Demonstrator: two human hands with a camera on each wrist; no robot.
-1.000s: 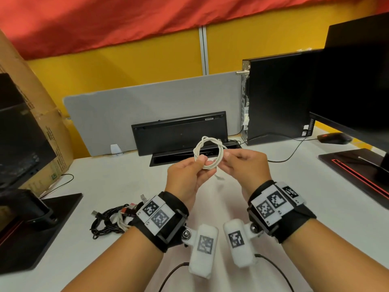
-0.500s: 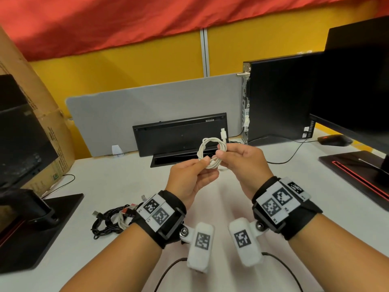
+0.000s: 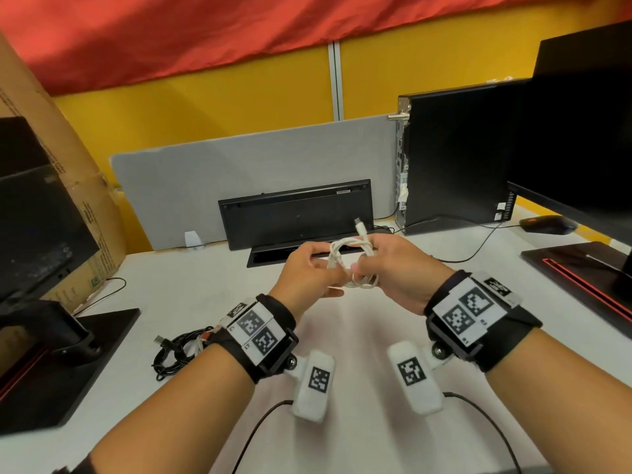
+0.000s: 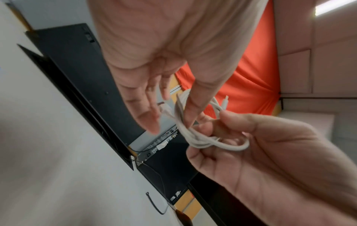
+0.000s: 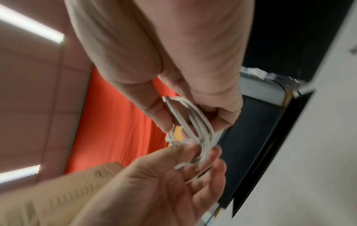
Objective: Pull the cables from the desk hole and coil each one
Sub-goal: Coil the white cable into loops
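Observation:
A white cable (image 3: 354, 260) is wound into a small coil and held above the desk between both hands. My right hand (image 3: 364, 265) grips the right side of the coil (image 5: 195, 122) between thumb and curled fingers. My left hand (image 3: 333, 282) pinches its left side (image 4: 204, 142), with the other fingers fanned out. The cable's free connector end (image 3: 359, 228) sticks up above the right hand. Behind the hands is the desk hole (image 3: 273, 258), a black slot with its lid (image 3: 297, 213) standing open.
A bundle of black coiled cables (image 3: 174, 350) lies on the white desk (image 3: 205, 275) at the left. Monitor stands (image 3: 68, 364) flank both sides. A black computer case (image 3: 455, 159) and a mouse (image 3: 547, 224) sit back right, with a thin black wire (image 3: 472, 254) trailing across.
The free connector end, first hanging below the coil, now points up above the right hand. The round upright loop has been squeezed flatter and the hands have drawn closer together.

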